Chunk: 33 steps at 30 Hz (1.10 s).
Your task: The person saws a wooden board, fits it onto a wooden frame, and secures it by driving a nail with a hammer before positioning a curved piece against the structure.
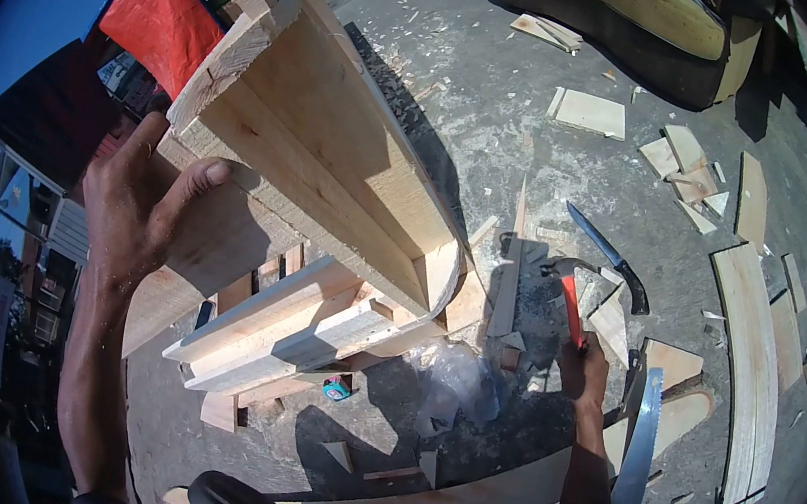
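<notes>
My left hand (132,204) grips the edge of a pale wooden frame (334,158), its thumb lying on the face of a board and most fingers hidden behind. The frame is a boxed piece with a rounded lower end, tilted upright on the left. In my right hand (585,370) is a hammer (572,308), held by its red handle just above the ground. A second wooden frame piece (314,327) lies below the first. Close to the hammer are a long tapered wood strip (509,275) and a dark-handled blade (606,245).
A handsaw (640,442) lies right of my right forearm. Below the frames are a tape measure (337,387) and a clear plastic bag (456,384). Long boards (749,375) and offcuts (686,166) are scattered at right. A large curved yellow-and-black object (613,21) stands at the back.
</notes>
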Available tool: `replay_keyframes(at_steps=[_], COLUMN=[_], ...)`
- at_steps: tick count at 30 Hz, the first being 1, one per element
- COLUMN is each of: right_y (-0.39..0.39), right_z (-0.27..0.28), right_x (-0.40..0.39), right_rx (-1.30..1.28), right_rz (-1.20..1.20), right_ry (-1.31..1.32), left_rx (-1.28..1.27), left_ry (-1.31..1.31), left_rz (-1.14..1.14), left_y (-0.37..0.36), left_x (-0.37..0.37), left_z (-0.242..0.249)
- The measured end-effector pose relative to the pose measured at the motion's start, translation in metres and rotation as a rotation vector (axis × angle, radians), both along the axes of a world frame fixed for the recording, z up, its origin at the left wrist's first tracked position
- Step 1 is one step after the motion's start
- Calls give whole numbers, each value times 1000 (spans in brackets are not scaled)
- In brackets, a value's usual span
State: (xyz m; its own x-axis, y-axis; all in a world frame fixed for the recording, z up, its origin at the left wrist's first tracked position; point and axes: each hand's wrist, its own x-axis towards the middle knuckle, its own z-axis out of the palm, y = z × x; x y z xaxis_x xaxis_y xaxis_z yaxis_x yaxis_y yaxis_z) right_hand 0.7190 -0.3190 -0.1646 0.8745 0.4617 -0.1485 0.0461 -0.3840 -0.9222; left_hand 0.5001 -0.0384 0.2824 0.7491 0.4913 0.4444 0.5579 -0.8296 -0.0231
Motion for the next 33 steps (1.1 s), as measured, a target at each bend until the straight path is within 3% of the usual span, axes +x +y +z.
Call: replay_keyframes(at_steps=[2, 3, 5, 7, 9, 12, 13, 14, 16, 17, 19, 23, 27, 28, 33], right_y=[-5, 5, 42, 97, 173, 253, 278, 289, 303, 305, 299, 289, 283, 278, 257], right_z=[-24, -17, 7, -6, -37, -56, -96, -98, -113, -109, -108, -104, -103, -91, -85], right_x=[2, 0, -3, 28, 54, 89, 97, 100, 103, 103, 103, 120, 118, 114, 107], right_rx=[-387, -385, -391, -22, -113, -453, -521, -519, -442, -428, -410, -683, -668, -692, -646], right_rz=[-18, -16, -304, 3, 147, 261, 196, 230, 189, 187, 294, 562, 475, 536, 601], right_ry=[-79, -78, -754, -738, -810, -892, -986, -954, -1135, -1143, -847, -1134, -1055, -924, -1014], left_rx=[89, 182, 160, 143, 21, 61, 76, 110, 150, 162, 154, 149, 140, 140, 200], left_ry=[-32, -56, -95, -138, -157, -93, -57, -42, -10, -14, 1, -9, 9, 43, 102], left_rz=[-45, -82, -132, -185, -133, -88, -71, -92, -129, -122, -133, -92, -76, -42, -19], left_y=[7, 9, 4, 0, -1, -2, 0, 2, 4, 5, 6, 2, -4, -6, -6], left_x=[-1, -2, 4, 9, 6, 3, 1, 1, 0, 0, -2, 1, 3, 4, 4], left_z=[-3, -5, -8, -11, -11, -7, -4, -2, -2, -1, -3, -2, 0, 3, 8])
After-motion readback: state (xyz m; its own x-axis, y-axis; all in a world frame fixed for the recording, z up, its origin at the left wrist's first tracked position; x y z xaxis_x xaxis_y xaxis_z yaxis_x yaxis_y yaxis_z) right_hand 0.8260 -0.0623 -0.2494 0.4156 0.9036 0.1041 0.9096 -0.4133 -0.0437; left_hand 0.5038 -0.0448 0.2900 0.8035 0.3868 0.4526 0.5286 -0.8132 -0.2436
